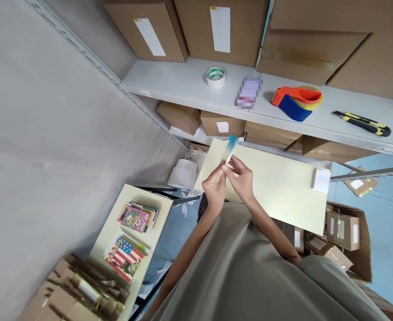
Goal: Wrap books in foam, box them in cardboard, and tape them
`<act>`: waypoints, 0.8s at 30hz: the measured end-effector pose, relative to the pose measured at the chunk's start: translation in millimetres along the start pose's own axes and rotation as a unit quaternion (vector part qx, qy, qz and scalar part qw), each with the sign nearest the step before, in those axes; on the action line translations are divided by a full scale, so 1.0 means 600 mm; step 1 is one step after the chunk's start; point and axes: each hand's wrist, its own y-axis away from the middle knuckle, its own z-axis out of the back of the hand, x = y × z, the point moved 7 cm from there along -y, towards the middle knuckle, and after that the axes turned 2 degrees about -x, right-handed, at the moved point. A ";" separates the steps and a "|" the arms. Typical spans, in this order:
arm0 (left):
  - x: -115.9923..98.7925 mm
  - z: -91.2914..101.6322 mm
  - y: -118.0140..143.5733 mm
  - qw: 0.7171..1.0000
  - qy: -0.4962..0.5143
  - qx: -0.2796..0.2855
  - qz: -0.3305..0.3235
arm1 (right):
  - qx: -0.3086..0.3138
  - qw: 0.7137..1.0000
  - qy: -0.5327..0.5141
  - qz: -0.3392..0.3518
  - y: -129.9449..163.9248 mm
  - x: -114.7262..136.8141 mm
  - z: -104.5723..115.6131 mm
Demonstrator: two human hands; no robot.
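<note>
Above the pale yellow table (pixel 283 187), both hands meet on a thin blue-and-white item (pixel 231 146), seen nearly edge-on and partly blurred. My left hand (pixel 214 189) grips its lower end between thumb and fingers. From the other side, my right hand (pixel 241 178) pinches the same lower end, its fingers bent behind it. The item tilts up and away from me; its exact kind cannot be made out. A small white stack (pixel 321 180) sits at the table's right end.
On the grey shelf (pixel 183 84) ahead are a tape roll (pixel 215 77), an orange-blue tape dispenser (pixel 296 102) and a utility knife (pixel 363 123). Cardboard boxes (pixel 221 31) fill the shelving. Books (pixel 126 258) lie on a left side table. Boxes (pixel 343 232) stand right.
</note>
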 end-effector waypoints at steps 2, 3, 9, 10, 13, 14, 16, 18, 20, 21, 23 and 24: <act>-0.018 -0.016 0.007 0.997 -0.009 0.048 -0.056 | -0.024 1.000 0.008 0.008 -0.004 0.006 0.005; -0.023 -0.021 0.008 0.995 -0.015 0.066 -0.075 | -0.041 0.999 0.018 0.013 -0.007 0.008 0.012; 0.015 0.008 -0.036 0.995 0.079 0.029 0.062 | -0.058 0.998 0.000 0.011 -0.028 0.006 0.057; 0.025 0.004 -0.042 0.987 0.109 0.048 0.106 | -0.049 0.999 -0.008 0.005 -0.030 0.004 0.060; 0.034 -0.010 -0.049 0.969 0.158 0.083 0.170 | -0.037 0.999 -0.016 -0.008 -0.033 0.004 0.066; 0.029 -0.011 -0.051 0.969 0.162 0.079 0.166 | -0.035 0.999 -0.017 -0.010 -0.034 0.007 0.068; 0.012 -0.014 -0.053 0.975 0.160 0.071 0.139 | -0.038 0.999 -0.014 0.003 -0.034 0.023 0.073; -0.012 -0.013 -0.055 0.984 0.139 0.059 0.096 | -0.068 0.997 0.000 0.042 -0.029 0.052 0.081; -0.042 -0.008 -0.054 0.993 0.105 0.038 0.039 | -0.106 0.990 0.021 0.086 -0.018 0.086 0.086; -0.058 -0.007 -0.051 0.996 0.083 0.032 0.001 | -0.114 0.988 0.030 0.100 -0.011 0.101 0.084; -0.093 -0.012 -0.039 0.994 0.041 0.042 -0.094 | -0.098 0.988 0.037 0.111 0.002 0.123 0.070; -0.110 -0.018 -0.028 0.987 0.024 0.057 -0.147 | -0.087 0.989 0.035 0.111 0.007 0.129 0.063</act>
